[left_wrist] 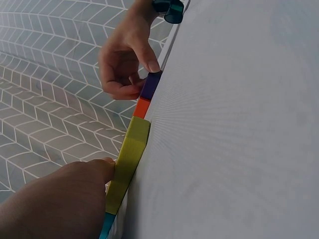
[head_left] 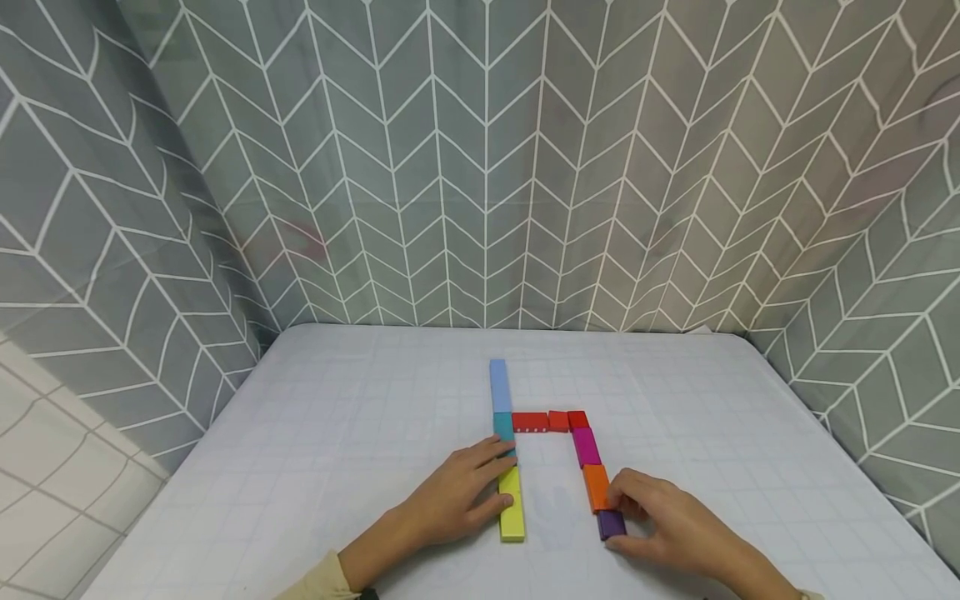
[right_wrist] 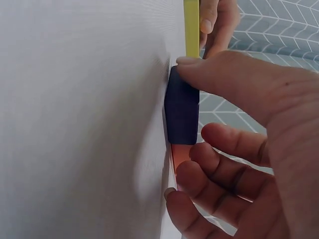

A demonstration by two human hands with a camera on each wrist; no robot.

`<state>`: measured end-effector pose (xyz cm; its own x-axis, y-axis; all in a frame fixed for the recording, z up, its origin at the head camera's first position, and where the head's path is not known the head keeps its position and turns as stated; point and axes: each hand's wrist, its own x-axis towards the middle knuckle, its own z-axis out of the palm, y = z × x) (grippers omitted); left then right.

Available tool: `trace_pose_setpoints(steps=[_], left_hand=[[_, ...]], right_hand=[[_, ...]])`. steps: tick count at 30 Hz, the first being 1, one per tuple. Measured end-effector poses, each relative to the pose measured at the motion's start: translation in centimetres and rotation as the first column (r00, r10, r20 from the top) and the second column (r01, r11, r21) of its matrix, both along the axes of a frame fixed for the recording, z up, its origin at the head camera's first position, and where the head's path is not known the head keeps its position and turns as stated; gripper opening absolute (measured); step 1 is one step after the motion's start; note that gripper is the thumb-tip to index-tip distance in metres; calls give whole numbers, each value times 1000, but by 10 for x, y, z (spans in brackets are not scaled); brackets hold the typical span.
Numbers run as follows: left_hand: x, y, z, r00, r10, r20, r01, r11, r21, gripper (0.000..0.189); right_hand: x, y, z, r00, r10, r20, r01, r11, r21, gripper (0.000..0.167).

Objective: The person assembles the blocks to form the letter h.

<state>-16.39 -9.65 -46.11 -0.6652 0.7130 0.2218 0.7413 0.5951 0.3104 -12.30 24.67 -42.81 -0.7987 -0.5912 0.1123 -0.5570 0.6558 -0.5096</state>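
Flat coloured blocks lie end to end on the table. In the head view my left hand [head_left: 472, 492] rests along the left column, fingers stretched across the teal block [head_left: 503, 423] and the thumb on the yellow block [head_left: 512, 517]. A light blue block [head_left: 499, 385] tops that column. Across the middle runs a row of red blocks [head_left: 530, 422]. Down the right go a magenta block [head_left: 587, 447], an orange block [head_left: 596, 486] and a purple block [head_left: 611, 525]. My right hand [head_left: 667, 525] holds the purple block, thumb at its near end, curled fingers beside the orange one.
The white cloth-covered table [head_left: 337, 400] stretches out on both sides of the blocks. A grey curtain [head_left: 480, 167] with white zigzag lines stands behind it and at both sides. White tiles [head_left: 52, 467] show at the lower left.
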Motion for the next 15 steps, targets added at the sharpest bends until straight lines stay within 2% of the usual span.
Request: trace_pose_setpoints(steps=[15], left_hand=[[1, 0, 3, 1000, 0, 11, 0, 1000, 4, 57]], right_hand=[[0, -2, 2, 998, -42, 41, 41, 999, 10, 39]])
